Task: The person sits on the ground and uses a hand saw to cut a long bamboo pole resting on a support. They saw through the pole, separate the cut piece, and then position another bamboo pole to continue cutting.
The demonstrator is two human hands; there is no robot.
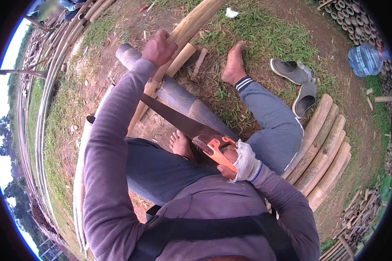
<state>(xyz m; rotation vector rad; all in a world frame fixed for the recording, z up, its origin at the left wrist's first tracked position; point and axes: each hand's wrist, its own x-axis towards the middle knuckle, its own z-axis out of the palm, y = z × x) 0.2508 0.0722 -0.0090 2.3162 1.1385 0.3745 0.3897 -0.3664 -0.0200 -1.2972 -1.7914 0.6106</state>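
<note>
My bare left hand (160,48) is wrapped round a light tan bamboo pole (191,21), which slants from the top of the view down toward my legs. In my right hand (245,162), which wears a white knit glove with the fingertips bare, is the orange handle of a hand saw (183,120). The saw's brown toothed blade points up and left. Its tip is beside the tan pole, below my left hand; whether they touch I cannot tell. Beneath the pole, a thick grey bamboo log (191,106) lies crosswise on the ground.
My bare feet rest by the log. Two dark clogs (292,71) and a clear blue plastic jug (366,61) are to the right. Bamboo poles form a seat (322,148) beside me. Cut bamboo (353,19) is stacked far right; long poles (45,100) run along the left.
</note>
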